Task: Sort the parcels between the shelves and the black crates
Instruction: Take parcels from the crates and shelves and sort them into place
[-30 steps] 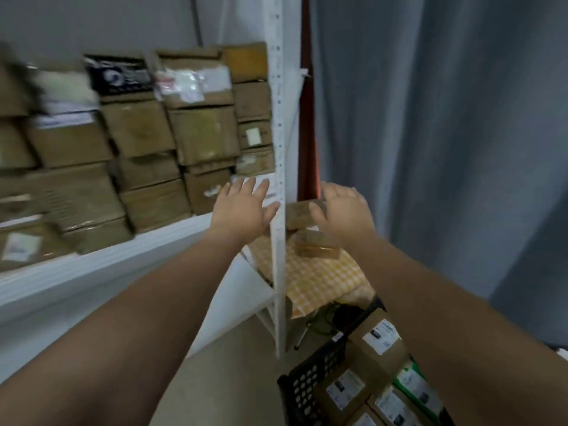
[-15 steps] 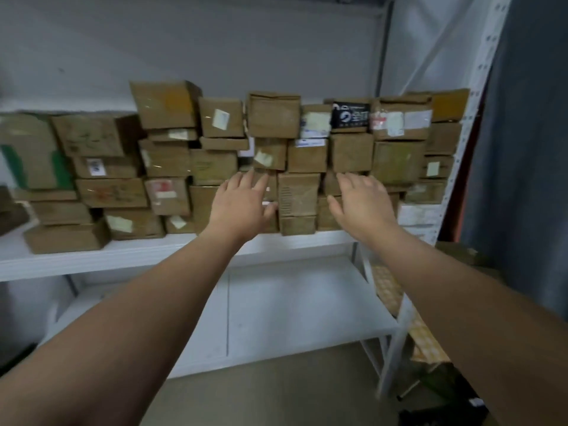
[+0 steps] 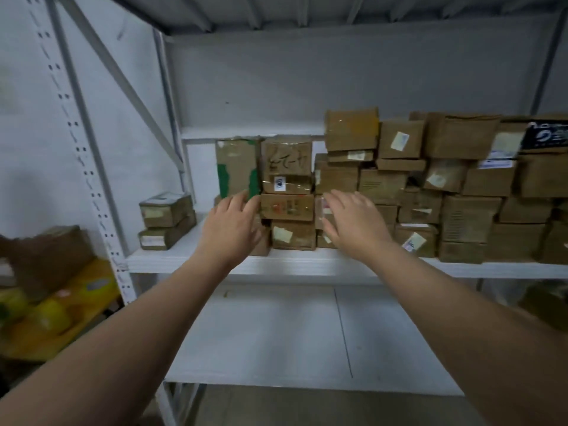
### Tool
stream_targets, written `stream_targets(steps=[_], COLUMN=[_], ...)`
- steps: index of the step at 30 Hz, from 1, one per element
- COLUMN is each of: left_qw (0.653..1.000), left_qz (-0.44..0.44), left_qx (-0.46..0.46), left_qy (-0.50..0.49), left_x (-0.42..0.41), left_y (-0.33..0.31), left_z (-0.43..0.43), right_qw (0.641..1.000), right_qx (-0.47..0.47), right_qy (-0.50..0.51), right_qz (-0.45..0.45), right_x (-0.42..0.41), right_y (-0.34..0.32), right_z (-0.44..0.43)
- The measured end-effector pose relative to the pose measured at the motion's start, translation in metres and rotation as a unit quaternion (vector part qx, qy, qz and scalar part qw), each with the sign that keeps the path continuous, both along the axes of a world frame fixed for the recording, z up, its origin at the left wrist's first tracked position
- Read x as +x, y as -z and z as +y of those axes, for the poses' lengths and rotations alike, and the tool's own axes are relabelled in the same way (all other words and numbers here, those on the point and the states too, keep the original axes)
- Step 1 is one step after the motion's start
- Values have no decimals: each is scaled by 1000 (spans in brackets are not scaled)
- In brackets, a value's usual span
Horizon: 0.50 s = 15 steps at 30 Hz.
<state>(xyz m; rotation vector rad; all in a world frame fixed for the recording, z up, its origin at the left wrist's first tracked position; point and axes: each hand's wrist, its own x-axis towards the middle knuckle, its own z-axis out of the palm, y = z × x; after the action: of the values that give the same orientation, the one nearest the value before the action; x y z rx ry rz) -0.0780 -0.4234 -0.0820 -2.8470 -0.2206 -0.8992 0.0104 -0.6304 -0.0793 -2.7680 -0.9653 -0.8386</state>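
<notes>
Currently both hands are reaching forward, fingers loosely spread, gripping nothing: left hand point(image 3: 230, 229) and right hand point(image 3: 353, 224) are flanking the parcel column point(image 3: 287, 182) that is sitting toward the left end of the shelf point(image 3: 307, 267), at its front edge. Contact unclear. Risk: drawing out the middle parcel point(image 3: 287, 207) is likely dragging the parcels above it forward, tipping them off that edge.

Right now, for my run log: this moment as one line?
left hand: open, by green-marked parcel | right hand: open, at parcel stack | held: nothing
</notes>
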Motion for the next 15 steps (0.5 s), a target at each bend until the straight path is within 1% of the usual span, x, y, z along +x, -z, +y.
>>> stream_targets(steps=[4,7,10,12,15], left_qw=[1000,1000,999,998,997], left_qz=[7,-2,-34,-56,-59], left_qx=[-9,8,20,19,-9], left_qy=[-7,-5,7,22,42], left_x=[-6,5,28,48,81], left_y=[0,-8,-31,-46,-51], left_z=[47,72,90,100,110], right_qw=[999,999,997,995,992], right_qx=[16,11,7,21,46], right_qy=[-28,-51,-73,-79,-88], right_qz=[-2,-11,-38,-58,-75], right_x=[-4,3,18,31,50], right_y=[-10,-18,-32,-45,-63], right_z=[50,72,87,97,115])
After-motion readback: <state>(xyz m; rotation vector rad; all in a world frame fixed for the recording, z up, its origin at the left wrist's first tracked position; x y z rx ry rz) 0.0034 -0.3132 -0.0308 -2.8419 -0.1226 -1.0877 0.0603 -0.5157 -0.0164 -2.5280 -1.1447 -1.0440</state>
